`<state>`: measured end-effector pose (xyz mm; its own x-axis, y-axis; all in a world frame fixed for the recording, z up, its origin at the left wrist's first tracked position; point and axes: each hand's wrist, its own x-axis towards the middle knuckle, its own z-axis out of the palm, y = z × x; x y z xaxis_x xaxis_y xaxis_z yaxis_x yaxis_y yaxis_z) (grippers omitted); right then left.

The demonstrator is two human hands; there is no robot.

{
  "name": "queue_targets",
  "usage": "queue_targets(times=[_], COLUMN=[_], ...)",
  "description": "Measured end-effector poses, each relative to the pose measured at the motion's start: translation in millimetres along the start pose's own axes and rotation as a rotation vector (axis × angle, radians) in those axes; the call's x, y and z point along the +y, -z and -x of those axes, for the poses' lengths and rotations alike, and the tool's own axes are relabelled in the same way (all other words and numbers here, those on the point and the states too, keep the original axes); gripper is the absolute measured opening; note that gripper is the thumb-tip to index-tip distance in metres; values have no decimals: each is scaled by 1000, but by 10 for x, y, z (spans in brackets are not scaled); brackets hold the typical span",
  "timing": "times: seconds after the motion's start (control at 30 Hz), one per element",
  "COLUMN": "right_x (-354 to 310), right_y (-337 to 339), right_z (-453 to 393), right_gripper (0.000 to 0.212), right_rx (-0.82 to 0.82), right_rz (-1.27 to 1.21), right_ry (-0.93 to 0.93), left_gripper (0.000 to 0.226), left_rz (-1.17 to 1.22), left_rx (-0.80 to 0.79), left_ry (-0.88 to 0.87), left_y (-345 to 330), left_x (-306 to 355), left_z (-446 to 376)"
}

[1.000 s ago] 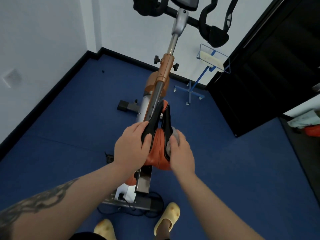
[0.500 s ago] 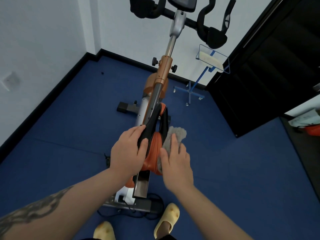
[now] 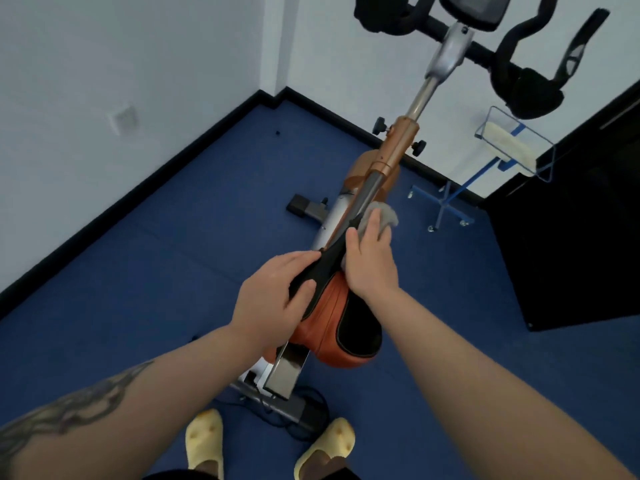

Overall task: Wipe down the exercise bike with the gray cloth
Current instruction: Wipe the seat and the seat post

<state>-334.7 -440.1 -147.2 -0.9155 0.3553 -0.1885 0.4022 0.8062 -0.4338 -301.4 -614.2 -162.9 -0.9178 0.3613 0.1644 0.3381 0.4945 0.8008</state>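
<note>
The exercise bike (image 3: 398, 150) stands in front of me, orange and silver, with black handlebars (image 3: 519, 67) at the top right. Its orange and black saddle (image 3: 339, 327) is just below my hands. My left hand (image 3: 273, 296) grips the left side of the saddle's narrow nose, thumb on top. My right hand (image 3: 370, 258) presses the gray cloth (image 3: 386, 216) against the right side of the nose, near the frame bar. Most of the cloth lies hidden under my fingers.
White walls with a black baseboard meet in a corner at the back left. A blue wire stand on casters (image 3: 450, 202) holding a pale pad stands right of the bike. A black door (image 3: 571, 220) fills the right. My feet in yellow slippers (image 3: 204, 441) stand behind the bike's rear base.
My right hand slid the cloth forward along the saddle's right side, from the rear to the nose. My left hand kept its grip on the saddle. The view shifted, showing more of the rear saddle.
</note>
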Motion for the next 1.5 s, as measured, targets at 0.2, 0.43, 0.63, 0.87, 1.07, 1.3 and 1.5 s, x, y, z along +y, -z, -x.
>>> queue_targets(times=[0.2,0.43,0.63,0.87,1.07,1.3,1.5], right_x=[85,76,43,72,219,503,402], right_y=[149,64,42,-37,128,-97,80], right_z=[-296,393,857,1240,1324,1672,1614], right_gripper=[39,39,50,79,79,71,32], right_rx=[-13,-121,-124,-97,55,74,98], right_rz=[252,94,141,28,-228,-56,-276], right_ry=[471,662,614,528,434,372,283], left_gripper=[54,53,51,51,44,68,85], left_rz=[143,204,276,232,66,-188,-205], left_rx=[137,67,-28,-146,-254,-490,-414], left_ry=[328,373,335,206,-272,-479,-429], left_y=[-94,-91,51,309,526,452,321], left_x=[37,10,45,-43,112,64,110], left_z=[109,277,371,367,59,-7,271])
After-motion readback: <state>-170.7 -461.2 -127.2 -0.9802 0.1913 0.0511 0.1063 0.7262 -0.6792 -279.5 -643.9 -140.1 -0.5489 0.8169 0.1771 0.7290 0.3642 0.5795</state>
